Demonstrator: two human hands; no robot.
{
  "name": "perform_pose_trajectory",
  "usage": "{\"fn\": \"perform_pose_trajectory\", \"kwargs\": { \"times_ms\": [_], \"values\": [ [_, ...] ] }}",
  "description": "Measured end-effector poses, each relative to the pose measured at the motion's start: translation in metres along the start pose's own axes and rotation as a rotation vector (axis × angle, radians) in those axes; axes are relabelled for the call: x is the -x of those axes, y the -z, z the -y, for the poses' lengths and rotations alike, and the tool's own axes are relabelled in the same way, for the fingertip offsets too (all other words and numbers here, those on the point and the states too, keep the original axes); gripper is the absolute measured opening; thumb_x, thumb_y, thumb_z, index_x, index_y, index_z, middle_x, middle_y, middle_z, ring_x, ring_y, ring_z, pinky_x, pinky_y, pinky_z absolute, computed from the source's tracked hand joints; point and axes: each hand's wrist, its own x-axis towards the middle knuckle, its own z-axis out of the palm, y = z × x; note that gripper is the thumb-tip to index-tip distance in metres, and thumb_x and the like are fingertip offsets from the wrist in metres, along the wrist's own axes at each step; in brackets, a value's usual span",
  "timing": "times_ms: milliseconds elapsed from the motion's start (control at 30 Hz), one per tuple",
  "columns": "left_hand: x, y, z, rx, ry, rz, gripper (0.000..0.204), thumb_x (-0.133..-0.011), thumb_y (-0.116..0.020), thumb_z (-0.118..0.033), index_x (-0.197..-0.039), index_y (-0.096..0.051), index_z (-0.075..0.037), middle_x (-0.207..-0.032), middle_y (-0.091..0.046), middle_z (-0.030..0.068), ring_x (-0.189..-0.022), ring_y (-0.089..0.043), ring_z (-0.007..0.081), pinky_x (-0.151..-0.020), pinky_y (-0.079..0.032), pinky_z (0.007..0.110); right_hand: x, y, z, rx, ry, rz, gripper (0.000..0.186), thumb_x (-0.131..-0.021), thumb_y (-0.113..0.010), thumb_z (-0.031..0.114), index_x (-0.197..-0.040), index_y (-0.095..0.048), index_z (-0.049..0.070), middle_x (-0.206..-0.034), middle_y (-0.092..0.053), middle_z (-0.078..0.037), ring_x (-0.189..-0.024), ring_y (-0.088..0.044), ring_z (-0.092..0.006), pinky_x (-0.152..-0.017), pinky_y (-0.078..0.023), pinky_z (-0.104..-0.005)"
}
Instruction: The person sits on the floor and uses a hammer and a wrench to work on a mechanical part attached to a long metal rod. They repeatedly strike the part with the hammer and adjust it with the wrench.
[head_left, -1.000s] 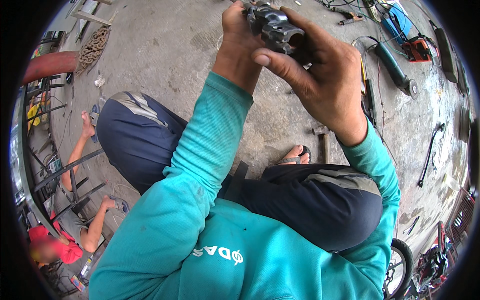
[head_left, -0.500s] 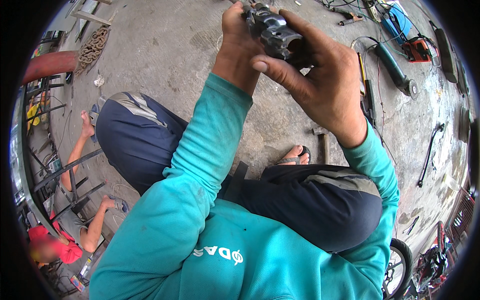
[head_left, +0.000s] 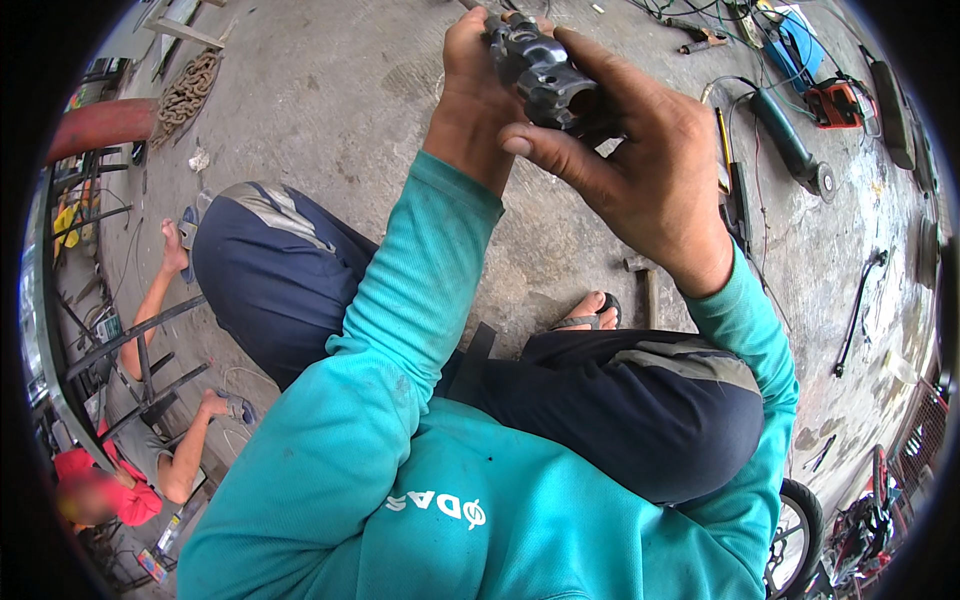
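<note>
A dark, glossy metal part (head_left: 545, 72) with a lumpy body and a round opening at its near end is held up at the top of the view. My left hand (head_left: 472, 75) is closed at its far left side, with most fingers hidden behind. Around the near right end curves my right hand (head_left: 655, 150), fingers along the top edge and thumb stretched below the opening. The metal part's underside and far end are hidden by my hands.
On the right floor lie an angle grinder (head_left: 790, 140), an orange-red device (head_left: 842, 102) with cables and a long dark rod (head_left: 860, 312). A hammer (head_left: 648, 285) rests beyond my right knee. Left are a heavy chain (head_left: 186, 95), a black metal frame (head_left: 60, 350) and another person (head_left: 110, 490).
The metal part has tilted slightly in my hands, so its near opening shows a little more. Both hands stay almost in place on it.
</note>
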Motion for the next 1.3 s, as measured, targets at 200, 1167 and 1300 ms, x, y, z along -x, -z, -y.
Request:
{"fn": "perform_pose_trajectory", "kwargs": {
  "times_ms": [200,1167,1300],
  "values": [
    [0.012,-0.001,-0.005,-0.002,0.052,0.051,0.05,-0.1,-0.044,-0.061,-0.106,-0.063,-0.015,-0.091,-0.066,0.0016,-0.085,-0.065,0.0168,-0.075,-0.057,0.032,0.0,-0.003,-0.001,-0.035,0.023,0.007,0.071,-0.074,-0.09,0.032,-0.132,-0.063,0.003,-0.092,-0.076,-0.011,-0.078,-0.075,-0.0172,-0.068,-0.06,-0.0303],
    [-0.02,0.011,-0.003,0.328,0.139,0.035,0.049,-0.106,-0.021,-0.046,-0.087,-0.047,-0.01,-0.074,-0.054,0.0104,-0.066,-0.057,0.0261,-0.065,-0.055,0.044,0.008,0.007,-0.005,-0.176,-0.125,0.097,0.075,-0.072,-0.092,0.03,-0.132,-0.062,-0.001,-0.098,-0.075,-0.011,-0.084,-0.072,-0.0133,-0.074,-0.059,-0.0277],
    [-0.018,0.007,-0.004,0.346,0.151,0.029,0.051,-0.106,-0.02,-0.047,-0.085,-0.048,-0.01,-0.075,-0.055,0.0103,-0.067,-0.057,0.0253,-0.066,-0.054,0.042,0.008,0.005,-0.006,-0.169,-0.106,0.081,0.073,-0.073,-0.092,0.03,-0.132,-0.062,0.0,-0.098,-0.075,-0.011,-0.083,-0.072,-0.013,-0.073,-0.059,-0.0277]
  ]
}}
